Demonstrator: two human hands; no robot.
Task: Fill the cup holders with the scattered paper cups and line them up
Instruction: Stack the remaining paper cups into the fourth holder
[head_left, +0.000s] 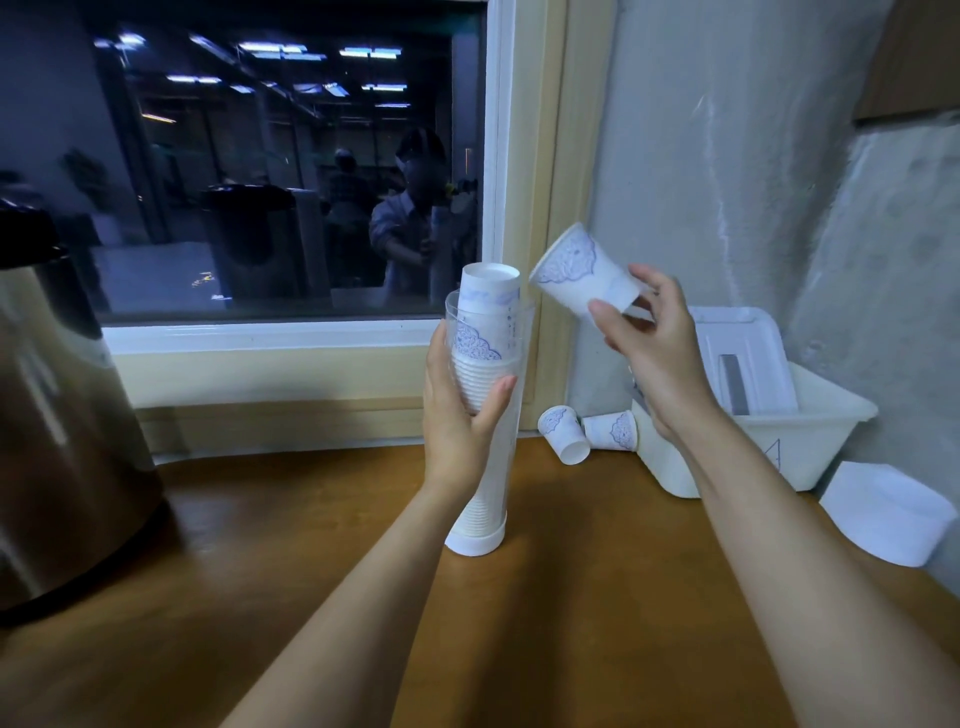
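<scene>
A tall clear cup holder stands upright on the wooden counter, with a white base and a stack of paper cups inside. The top cup sticks out of its mouth, bottom up. My left hand is wrapped around the upper part of the tube. My right hand holds a white paper cup with a blue pattern by its base, tilted, just right of the holder's top. Two more cups lie on their sides on the counter by the wall.
A white plastic bin with a white lid inside sits at the right against the wall. A white square container lies in front of it. A big steel urn stands at the left. A dark window is behind.
</scene>
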